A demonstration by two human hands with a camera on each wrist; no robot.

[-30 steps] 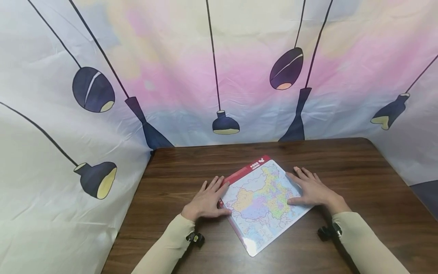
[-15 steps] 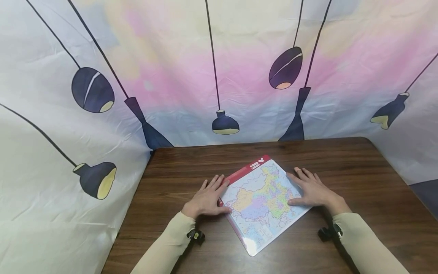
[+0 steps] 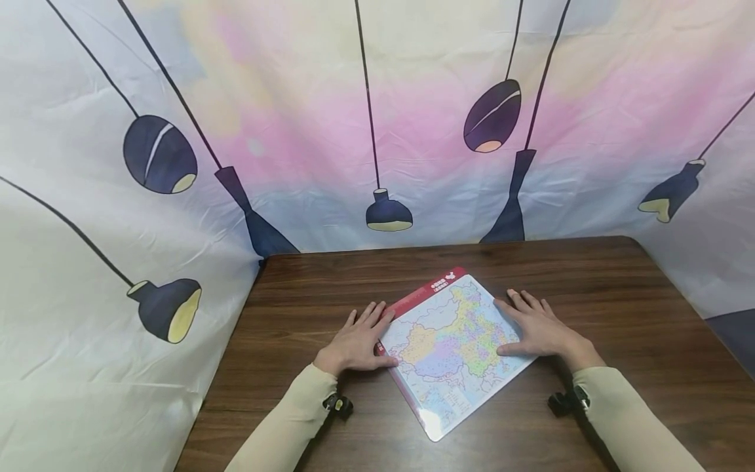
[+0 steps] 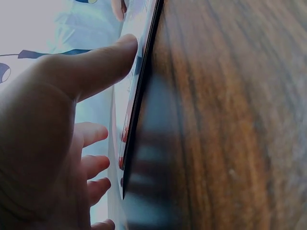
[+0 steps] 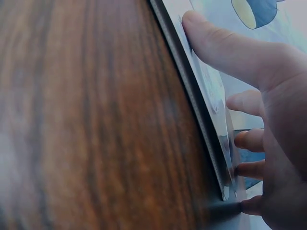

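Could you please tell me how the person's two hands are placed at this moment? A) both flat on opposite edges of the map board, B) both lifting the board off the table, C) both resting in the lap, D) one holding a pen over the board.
A: the left hand and right hand lie with straight fingers on opposite edges of the map board, which sits flat on the table.

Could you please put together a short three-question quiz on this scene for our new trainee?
1. True or false: the map board lies flat on the wooden table.
2. Which hand rests at the board's red-edged side? A. left hand B. right hand
3. Fill in: both hands lie with fingers ____ rather than curled round the board.

Key: 1 true; 2 A; 3 straight. The left thumb and right thumb rest on the board's surface, as both wrist views show.
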